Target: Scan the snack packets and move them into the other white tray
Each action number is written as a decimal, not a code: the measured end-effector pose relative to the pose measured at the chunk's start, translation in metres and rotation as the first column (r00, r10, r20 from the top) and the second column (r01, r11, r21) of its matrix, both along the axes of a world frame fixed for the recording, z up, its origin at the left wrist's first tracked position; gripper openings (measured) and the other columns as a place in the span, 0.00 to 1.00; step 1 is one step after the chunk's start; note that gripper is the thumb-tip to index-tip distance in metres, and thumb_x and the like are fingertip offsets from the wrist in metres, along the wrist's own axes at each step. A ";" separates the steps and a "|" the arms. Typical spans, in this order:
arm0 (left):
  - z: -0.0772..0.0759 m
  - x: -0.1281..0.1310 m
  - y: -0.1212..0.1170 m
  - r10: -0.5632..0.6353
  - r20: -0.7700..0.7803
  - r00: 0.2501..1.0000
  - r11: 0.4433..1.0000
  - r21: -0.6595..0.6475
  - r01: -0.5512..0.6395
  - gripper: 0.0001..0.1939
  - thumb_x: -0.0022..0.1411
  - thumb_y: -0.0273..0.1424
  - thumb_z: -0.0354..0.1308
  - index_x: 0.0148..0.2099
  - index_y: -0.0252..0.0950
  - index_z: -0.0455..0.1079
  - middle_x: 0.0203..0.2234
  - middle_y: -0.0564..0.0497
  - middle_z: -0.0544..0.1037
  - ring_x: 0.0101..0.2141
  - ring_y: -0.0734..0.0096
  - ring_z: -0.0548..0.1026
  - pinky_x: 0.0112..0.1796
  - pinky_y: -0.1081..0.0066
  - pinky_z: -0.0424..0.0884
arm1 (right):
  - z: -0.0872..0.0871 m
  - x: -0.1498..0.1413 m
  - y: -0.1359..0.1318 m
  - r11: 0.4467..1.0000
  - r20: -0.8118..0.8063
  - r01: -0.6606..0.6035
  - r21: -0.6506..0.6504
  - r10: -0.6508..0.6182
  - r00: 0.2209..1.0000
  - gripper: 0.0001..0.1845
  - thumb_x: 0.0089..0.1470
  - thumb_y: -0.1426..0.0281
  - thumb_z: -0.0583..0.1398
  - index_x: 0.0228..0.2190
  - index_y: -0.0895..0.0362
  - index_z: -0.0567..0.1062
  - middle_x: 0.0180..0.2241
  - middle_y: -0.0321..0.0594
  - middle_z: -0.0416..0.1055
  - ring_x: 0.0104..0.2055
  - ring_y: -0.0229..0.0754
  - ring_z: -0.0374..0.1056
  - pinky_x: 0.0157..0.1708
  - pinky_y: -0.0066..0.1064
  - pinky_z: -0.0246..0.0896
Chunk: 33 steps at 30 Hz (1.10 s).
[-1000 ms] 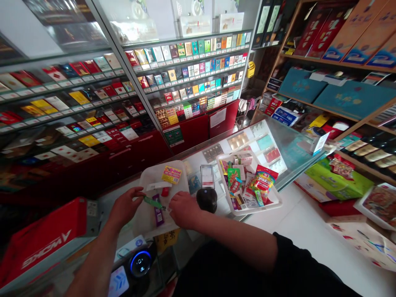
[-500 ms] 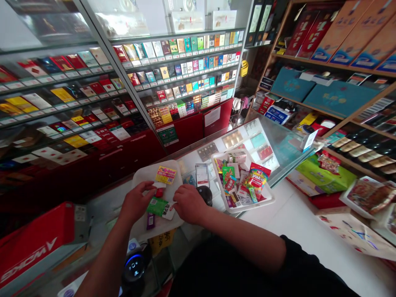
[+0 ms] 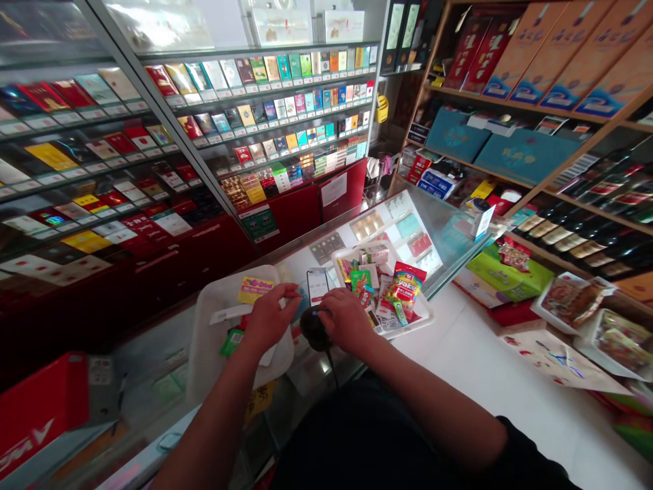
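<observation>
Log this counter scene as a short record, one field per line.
left hand: over the left tray, nothing visible in its fingers
right hand: at the black device; grip unclear
left tray contents: yellow-and-pink packet, green packet, white strip, others partly hidden
right tray: mixed snacks, including a red rainbow bag
between trays: phone-like screen, black device
right shelves: dark bottles, blue boxes
</observation>
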<state>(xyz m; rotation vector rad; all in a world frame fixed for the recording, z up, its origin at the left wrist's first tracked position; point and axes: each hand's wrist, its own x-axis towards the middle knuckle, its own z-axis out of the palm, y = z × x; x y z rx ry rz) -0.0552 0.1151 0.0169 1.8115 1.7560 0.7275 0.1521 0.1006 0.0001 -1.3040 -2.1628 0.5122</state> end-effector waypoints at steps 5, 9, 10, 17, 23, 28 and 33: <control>0.008 0.043 0.006 -0.098 0.024 0.995 0.995 -0.007 0.098 0.16 0.63 0.33 0.56 0.52 0.39 0.74 0.42 0.50 0.83 0.45 0.61 0.79 0.50 0.64 0.72 | -0.020 0.035 0.005 0.981 0.029 0.192 -0.033 -0.191 0.981 0.05 0.59 0.71 0.61 0.34 0.55 0.78 0.39 0.44 0.77 0.48 0.48 0.69 0.54 0.38 0.59; 0.008 0.074 0.012 -0.204 -0.034 0.978 0.979 0.005 0.204 0.15 0.64 0.31 0.54 0.52 0.40 0.74 0.43 0.50 0.83 0.47 0.61 0.78 0.52 0.63 0.70 | -0.039 0.060 0.015 0.938 0.141 0.332 -0.101 -0.317 0.938 0.06 0.57 0.72 0.61 0.36 0.56 0.79 0.40 0.45 0.77 0.46 0.49 0.70 0.50 0.37 0.62; 0.008 0.082 0.012 -0.236 -0.072 0.969 0.971 0.005 0.237 0.15 0.65 0.30 0.54 0.52 0.40 0.74 0.43 0.49 0.82 0.47 0.61 0.78 0.53 0.62 0.70 | -0.044 0.065 0.017 0.926 0.167 0.359 -0.115 -0.338 0.926 0.07 0.57 0.73 0.60 0.38 0.56 0.78 0.41 0.46 0.77 0.46 0.49 0.71 0.49 0.36 0.63; -0.017 0.137 0.006 -0.453 -0.398 0.798 0.883 -0.073 0.464 0.17 0.64 0.26 0.53 0.53 0.34 0.75 0.46 0.34 0.80 0.57 0.44 0.70 0.62 0.45 0.54 | -0.062 0.088 0.030 0.846 0.267 0.473 -0.246 -0.410 0.872 0.15 0.61 0.72 0.57 0.49 0.57 0.75 0.49 0.51 0.75 0.46 0.49 0.73 0.43 0.35 0.66; -0.048 0.166 0.001 -0.507 -0.465 0.726 0.856 -0.172 0.488 0.27 0.64 0.25 0.50 0.64 0.32 0.68 0.55 0.33 0.77 0.66 0.41 0.58 0.65 0.38 0.36 | -0.068 0.095 0.040 0.840 0.269 0.450 -0.304 -0.377 0.886 0.16 0.63 0.69 0.56 0.50 0.56 0.75 0.50 0.51 0.75 0.46 0.50 0.74 0.38 0.34 0.66; -0.062 0.176 0.001 -0.531 -0.484 0.696 0.843 -0.220 0.490 0.31 0.63 0.29 0.53 0.67 0.29 0.64 0.58 0.32 0.74 0.68 0.38 0.54 0.66 0.38 0.32 | -0.068 0.094 0.043 0.830 0.298 0.446 -0.335 -0.355 0.886 0.12 0.62 0.71 0.57 0.46 0.58 0.76 0.44 0.52 0.77 0.43 0.49 0.75 0.38 0.34 0.66; -0.071 0.173 -0.001 -0.557 -0.500 0.663 0.826 -0.255 0.502 0.29 0.64 0.29 0.51 0.66 0.32 0.66 0.60 0.37 0.73 0.67 0.41 0.55 0.66 0.36 0.31 | -0.066 0.091 0.047 0.801 0.367 0.493 -0.340 -0.369 0.854 0.10 0.63 0.71 0.56 0.43 0.59 0.76 0.43 0.52 0.77 0.44 0.48 0.75 0.39 0.32 0.66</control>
